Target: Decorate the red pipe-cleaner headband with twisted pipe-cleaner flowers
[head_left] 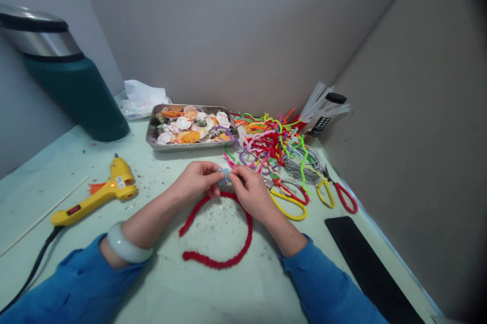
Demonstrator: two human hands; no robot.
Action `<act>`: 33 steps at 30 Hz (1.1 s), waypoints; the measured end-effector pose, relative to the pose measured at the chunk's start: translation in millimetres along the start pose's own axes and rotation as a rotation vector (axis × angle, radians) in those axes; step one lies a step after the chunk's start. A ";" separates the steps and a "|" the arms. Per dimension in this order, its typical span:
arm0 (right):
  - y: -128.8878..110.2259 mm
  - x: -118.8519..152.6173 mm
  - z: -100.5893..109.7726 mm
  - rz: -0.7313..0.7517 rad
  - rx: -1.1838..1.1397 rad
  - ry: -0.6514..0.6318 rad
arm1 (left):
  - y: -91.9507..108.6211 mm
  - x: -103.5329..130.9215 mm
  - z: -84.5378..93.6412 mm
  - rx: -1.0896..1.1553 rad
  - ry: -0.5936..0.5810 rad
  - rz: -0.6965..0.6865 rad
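Note:
Between my two hands, at the middle of the table, is a small light-blue piece (224, 175), perhaps bent pipe cleaner; its exact shape is mostly covered by fingers. My left hand (200, 180) pinches it from the left, thumb and fingers pressed together. From the right, my right hand (249, 189) pinches its other side. Below them a red fuzzy headband-like ring (249, 235) lies on the table, with a gap at its left side. Its upper part passes just under my hands.
A yellow hot glue gun (97, 197) lies left, near a green bottle (81, 91). Behind my hands stand a metal tray (182, 148) of shells and a heap of coloured pipe cleaners (270, 144). Scissors (291, 207), more scissors (348, 197) and a black strip (365, 258) lie right.

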State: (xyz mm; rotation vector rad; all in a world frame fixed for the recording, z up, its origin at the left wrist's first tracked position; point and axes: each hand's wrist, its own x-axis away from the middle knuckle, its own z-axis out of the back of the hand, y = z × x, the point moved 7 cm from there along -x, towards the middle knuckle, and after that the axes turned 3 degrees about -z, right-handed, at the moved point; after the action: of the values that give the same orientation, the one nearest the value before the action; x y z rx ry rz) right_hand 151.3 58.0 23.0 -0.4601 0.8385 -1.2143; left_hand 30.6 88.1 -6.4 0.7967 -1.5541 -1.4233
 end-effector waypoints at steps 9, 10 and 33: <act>-4.8 -0.1 -0.6 0.014 -0.008 -0.070 | -4.2 -0.1 2.1 0.085 -0.030 0.022; -4.3 -0.1 -0.7 0.011 0.000 -0.074 | -4.4 -0.3 2.0 0.083 -0.028 0.024; 6.3 0.2 -0.1 -0.052 -0.091 -0.076 | -4.2 1.2 1.1 0.088 -0.026 0.024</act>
State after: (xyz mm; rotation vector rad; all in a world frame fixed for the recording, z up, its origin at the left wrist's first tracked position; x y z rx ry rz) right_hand 155.1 59.7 18.4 -0.6023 0.8232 -1.2023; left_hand 28.7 86.9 -10.4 0.8110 -1.6502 -1.3608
